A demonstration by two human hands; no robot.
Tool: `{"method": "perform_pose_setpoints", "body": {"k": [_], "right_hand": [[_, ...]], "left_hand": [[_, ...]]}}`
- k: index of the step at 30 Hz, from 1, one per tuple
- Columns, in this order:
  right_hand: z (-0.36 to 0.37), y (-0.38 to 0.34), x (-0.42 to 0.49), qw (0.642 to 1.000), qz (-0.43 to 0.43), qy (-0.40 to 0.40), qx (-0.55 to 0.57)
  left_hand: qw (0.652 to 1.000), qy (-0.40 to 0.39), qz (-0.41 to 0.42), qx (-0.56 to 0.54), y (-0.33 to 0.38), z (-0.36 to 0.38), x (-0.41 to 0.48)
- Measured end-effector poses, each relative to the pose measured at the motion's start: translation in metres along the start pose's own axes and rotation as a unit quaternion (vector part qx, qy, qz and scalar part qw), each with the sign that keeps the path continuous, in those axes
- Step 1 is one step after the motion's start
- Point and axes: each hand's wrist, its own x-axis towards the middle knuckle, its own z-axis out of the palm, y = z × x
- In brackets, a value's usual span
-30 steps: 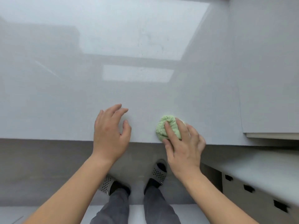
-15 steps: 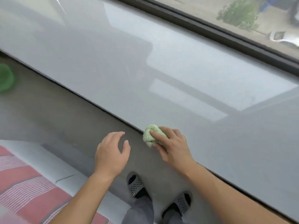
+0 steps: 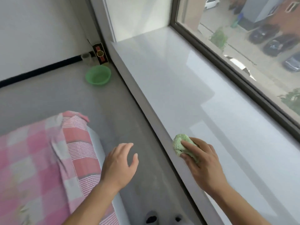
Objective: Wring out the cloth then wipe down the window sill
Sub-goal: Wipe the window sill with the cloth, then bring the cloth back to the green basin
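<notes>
A bunched light-green cloth (image 3: pixel 180 144) rests on the glossy white window sill (image 3: pixel 186 82), close to its front edge. My right hand (image 3: pixel 201 161) presses down on the cloth and grips it with fingers and thumb. My left hand (image 3: pixel 121 164) hovers over the grey floor left of the sill, fingers spread and slightly curled, holding nothing. The sill runs diagonally from the far corner toward the lower right, under the window glass.
A green plastic basin (image 3: pixel 98 75) sits on the floor near the far wall, beside a small clear cup (image 3: pixel 86 58) and a dark box (image 3: pixel 100 53). A bed with pink checked bedding (image 3: pixel 40 159) fills the lower left. The dark window frame (image 3: pixel 227 65) borders the sill.
My view has swung left, bringing the bed, basin and far corner into sight. My right hand still holds the cloth at the sill's front edge; my left hand has come off the sill.
</notes>
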Motion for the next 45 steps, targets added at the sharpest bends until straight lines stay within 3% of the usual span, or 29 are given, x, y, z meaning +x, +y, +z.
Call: {"method": "perform_pose_setpoints", "body": {"k": [12, 21, 33, 45], "right_hand": [[0.089, -0.093, 0.28, 0.984, -0.158, -0.077, 0.008], [0.213, -0.196, 0.471, 0.968, -0.222, -0.117, 0.021], [0.358, -0.323, 0.697, 0.978, -0.175, -0.117, 0.0], [0.502, -0.359, 0.931, 0.99, -0.094, -0.108, -0.014]], "left_hand": [[0.984, 0.07, -0.16, 0.024, -0.094, -0.092, 0.162], [0.974, 0.097, -0.201, 0.03, -0.208, -0.176, 0.301], [0.983, 0.052, -0.167, 0.061, -0.4, -0.286, 0.516], [0.996, -0.018, -0.048, 0.07, -0.53, -0.338, 0.811]]}}
